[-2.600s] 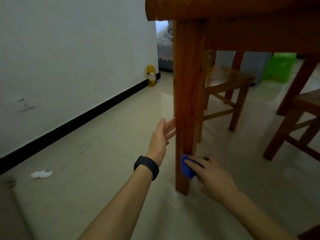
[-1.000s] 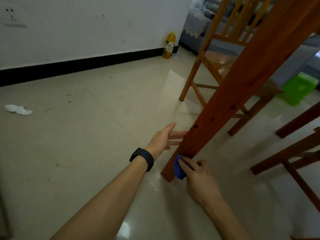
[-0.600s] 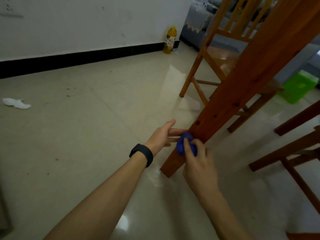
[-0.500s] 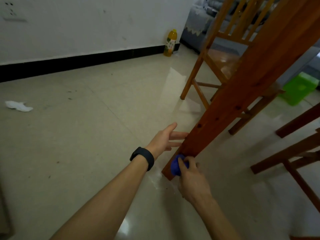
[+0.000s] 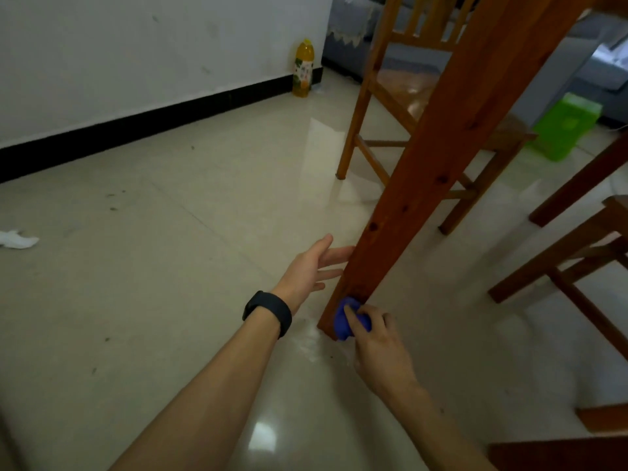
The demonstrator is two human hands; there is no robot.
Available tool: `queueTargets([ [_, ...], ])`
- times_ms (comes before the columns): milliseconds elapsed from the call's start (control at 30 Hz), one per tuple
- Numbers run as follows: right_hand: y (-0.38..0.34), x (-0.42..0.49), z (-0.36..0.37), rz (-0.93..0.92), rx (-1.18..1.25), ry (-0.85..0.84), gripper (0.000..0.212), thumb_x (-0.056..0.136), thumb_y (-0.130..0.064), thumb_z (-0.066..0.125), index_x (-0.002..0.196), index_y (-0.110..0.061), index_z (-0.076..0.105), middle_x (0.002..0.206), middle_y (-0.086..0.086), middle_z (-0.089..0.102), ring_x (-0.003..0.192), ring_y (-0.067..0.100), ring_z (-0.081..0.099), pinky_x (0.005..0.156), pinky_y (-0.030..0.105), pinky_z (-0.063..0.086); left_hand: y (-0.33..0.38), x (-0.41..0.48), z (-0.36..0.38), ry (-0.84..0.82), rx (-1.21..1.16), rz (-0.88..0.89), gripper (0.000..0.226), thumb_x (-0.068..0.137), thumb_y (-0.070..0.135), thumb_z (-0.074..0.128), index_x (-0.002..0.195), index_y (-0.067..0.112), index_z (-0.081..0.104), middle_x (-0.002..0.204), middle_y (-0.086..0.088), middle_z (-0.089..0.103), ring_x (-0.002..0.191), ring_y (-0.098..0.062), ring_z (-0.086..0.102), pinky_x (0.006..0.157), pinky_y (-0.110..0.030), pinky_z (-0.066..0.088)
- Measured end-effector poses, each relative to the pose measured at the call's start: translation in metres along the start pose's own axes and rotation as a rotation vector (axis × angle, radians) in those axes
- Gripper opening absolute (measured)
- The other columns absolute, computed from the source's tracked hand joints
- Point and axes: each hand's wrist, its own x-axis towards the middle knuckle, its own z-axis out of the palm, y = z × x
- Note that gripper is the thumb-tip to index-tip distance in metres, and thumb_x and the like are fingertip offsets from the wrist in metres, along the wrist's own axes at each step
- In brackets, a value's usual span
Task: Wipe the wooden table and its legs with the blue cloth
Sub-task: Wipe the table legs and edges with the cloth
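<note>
1. Desk leg (image 5: 424, 185): reddish-brown wood with dark knots. It runs diagonally across the view, from the upper right down to its foot on the floor (image 5: 153, 283).

2. Blue cloth (image 5: 341, 322): bunched into a wad and pressed against the near face of the desk leg at its lowest section, just above the floor.

3. Right hand (image 5: 377, 348): grasps the blue cloth. The index finger lies across the top of the wad and the other fingers curl behind it.

4. Left hand (image 5: 311, 266): released, fingers extended and holding nothing. It sits just beside the left face of the desk leg, higher than the cloth. The fingertips reach the edge of the leg; contact cannot be confirmed. A black wristband (image 5: 268, 312) sits on this wrist.

5. Surroundings: a wooden chair (image 5: 390, 96) stands behind the desk leg. A yellow bottle (image 5: 303, 68) stands against the white wall (image 5: 136, 45). A green stool (image 5: 564, 125) is at the right. A white crumpled scrap (image 5: 17, 239) lies on the floor at the far left.
</note>
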Motion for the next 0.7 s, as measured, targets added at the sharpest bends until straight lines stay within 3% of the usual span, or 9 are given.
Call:
queueTargets([
  [100,-0.003,0.0,-0.008,-0.018,0.03,0.315,0.079,0.065,-0.009,0.079,0.139,-0.012,0.053,0.126,0.012,0.041,0.094,0.031,0.052,0.071,0.04,0.054,-0.008,0.002,0.001,0.009,0.017,-0.028,0.047,0.101,0.058,0.027,0.112,0.04,0.07,0.109,0.026,0.067,0.111,-0.008,0.06,0.11,-0.046,0.032],
  [200,0.002,0.013,-0.015,0.086,0.054,0.415,0.082,0.069,-0.006,0.074,0.145,-0.014,0.044,0.131,0.015,0.038,0.1,0.039,0.051,0.076,0.045,0.055,-0.016,0.003,0.005,0.024,0.007,-0.06,0.047,0.101,0.057,0.027,0.116,0.04,0.068,0.114,0.021,0.065,0.121,-0.015,0.056,0.114,-0.05,0.028],
  [300,0.006,0.012,0.01,0.075,-0.005,0.161,0.083,0.069,-0.004,0.074,0.145,-0.021,0.045,0.132,0.009,0.037,0.104,0.035,0.046,0.065,0.041,0.056,-0.019,0.006,0.006,0.029,0.025,-0.057,0.047,0.102,0.056,0.026,0.118,0.041,0.067,0.121,0.019,0.064,0.123,-0.015,0.055,0.115,-0.05,0.028],
  [400,0.011,-0.007,0.048,0.098,0.01,-0.272,0.083,0.085,-0.006,0.06,0.154,-0.029,0.02,0.147,0.006,0.024,0.124,0.031,0.033,0.086,0.038,0.051,-0.018,0.006,0.006,0.03,0.045,-0.056,0.048,0.102,0.057,0.024,0.112,0.044,0.068,0.114,0.023,0.064,0.122,-0.013,0.054,0.113,-0.047,0.028],
  [467,0.013,-0.018,0.055,0.132,0.065,-0.304,0.087,0.086,-0.005,0.058,0.155,-0.031,0.013,0.15,0.005,0.02,0.13,0.028,0.029,0.095,0.034,0.048,-0.016,0.006,0.006,0.02,0.056,-0.049,0.048,0.101,0.059,0.023,0.114,0.045,0.067,0.114,0.026,0.063,0.127,-0.015,0.052,0.111,-0.046,0.028],
  [533,0.011,-0.019,0.049,0.091,0.08,-0.173,0.089,0.08,-0.008,0.068,0.154,-0.029,0.022,0.144,0.006,0.029,0.124,0.027,0.036,0.087,0.033,0.052,-0.019,0.007,0.005,0.026,0.066,-0.056,0.05,0.102,0.058,0.022,0.123,0.042,0.064,0.121,0.023,0.062,0.128,-0.015,0.051,0.112,-0.047,0.028],
  [633,0.016,-0.008,0.036,0.083,0.112,0.183,0.087,0.065,-0.004,0.081,0.144,-0.016,0.046,0.13,0.013,0.04,0.106,0.03,0.046,0.076,0.039,0.055,-0.02,0.007,0.007,0.049,0.052,-0.056,0.051,0.103,0.056,0.023,0.127,0.037,0.064,0.129,0.016,0.062,0.129,-0.017,0.051,0.114,-0.048,0.028],
  [700,0.017,0.002,0.037,0.089,0.115,0.229,0.086,0.065,-0.002,0.079,0.143,-0.015,0.047,0.128,0.015,0.042,0.105,0.033,0.046,0.074,0.041,0.056,-0.022,0.008,0.008,0.066,0.035,-0.061,0.049,0.103,0.055,0.024,0.123,0.038,0.066,0.127,0.016,0.063,0.128,-0.017,0.053,0.115,-0.05,0.029],
])
